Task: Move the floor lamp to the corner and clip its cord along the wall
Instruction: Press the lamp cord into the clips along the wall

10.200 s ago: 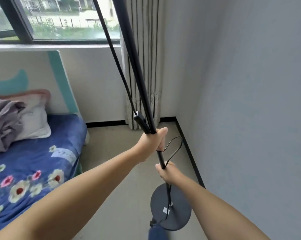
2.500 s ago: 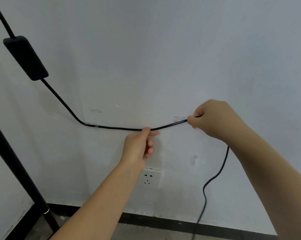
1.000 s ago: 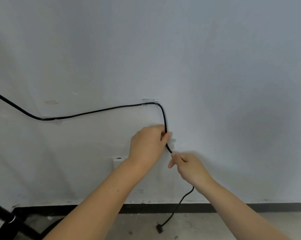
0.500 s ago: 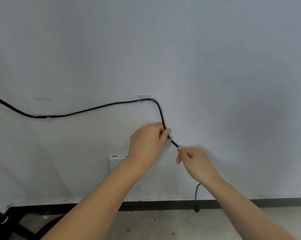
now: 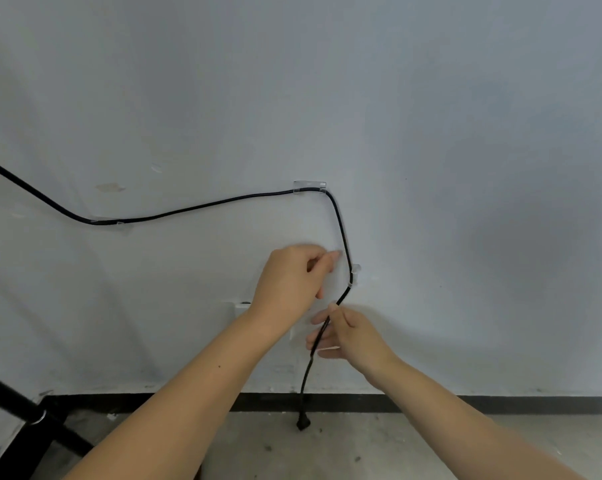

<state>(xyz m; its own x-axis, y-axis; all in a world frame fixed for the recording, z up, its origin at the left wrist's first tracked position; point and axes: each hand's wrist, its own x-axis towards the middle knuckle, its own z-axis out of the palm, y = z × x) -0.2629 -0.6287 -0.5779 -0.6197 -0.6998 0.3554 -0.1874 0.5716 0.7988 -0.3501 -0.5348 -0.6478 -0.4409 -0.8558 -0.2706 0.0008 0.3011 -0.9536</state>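
The lamp's black cord (image 5: pixel 202 207) runs along the pale wall from the upper left. It passes a clear clip (image 5: pixel 112 223), then a second clear clip (image 5: pixel 309 187), bends down and sits in a third clear clip (image 5: pixel 353 276). My right hand (image 5: pixel 348 336) pinches the cord just below that third clip. Beside the cord, left of the clip, my left hand (image 5: pixel 291 282) has its fingers curled and a fingertip near the cord, holding nothing I can see. The plug (image 5: pixel 302 424) hangs to the floor. The lamp's black pole (image 5: pixel 33 415) crosses the lower left corner.
A white wall socket (image 5: pixel 240 306) is mostly hidden behind my left wrist. A black skirting strip (image 5: pixel 500 403) runs along the foot of the wall above the grey concrete floor (image 5: pixel 362 445).
The cord now sits in the third clip. My left hand has let go of it and drawn slightly left. My right hand slid down the cord, whose plug end hangs straight.
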